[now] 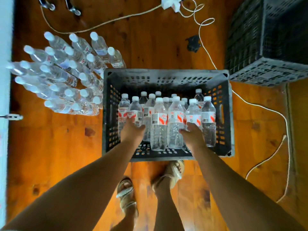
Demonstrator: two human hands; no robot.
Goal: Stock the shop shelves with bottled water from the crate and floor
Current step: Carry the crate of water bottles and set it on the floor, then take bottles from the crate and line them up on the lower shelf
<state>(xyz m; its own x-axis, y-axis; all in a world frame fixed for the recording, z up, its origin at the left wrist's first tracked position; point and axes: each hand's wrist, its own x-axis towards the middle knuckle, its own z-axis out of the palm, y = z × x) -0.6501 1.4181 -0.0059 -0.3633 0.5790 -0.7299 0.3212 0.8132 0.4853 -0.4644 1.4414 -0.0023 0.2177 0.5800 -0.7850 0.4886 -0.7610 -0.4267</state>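
A black plastic crate [166, 77] sits on the wooden floor in front of my feet, holding several upright water bottles with white caps and red-and-white labels. My left hand [132, 130] grips a bottle [135, 110] at the crate's left side, fingers curled round its lower body. My right hand [191, 133] grips another bottle [193, 112] toward the right. To the crate's left, a cluster of several more bottles [63, 75] stands on the floor.
A stack of upturned black crates [270, 47] stands at the back right. A white cable [275, 114] loops over the floor to the right, with a plug block [171, 3] at the top. A white wall or shelf edge [5, 97] runs along the left.
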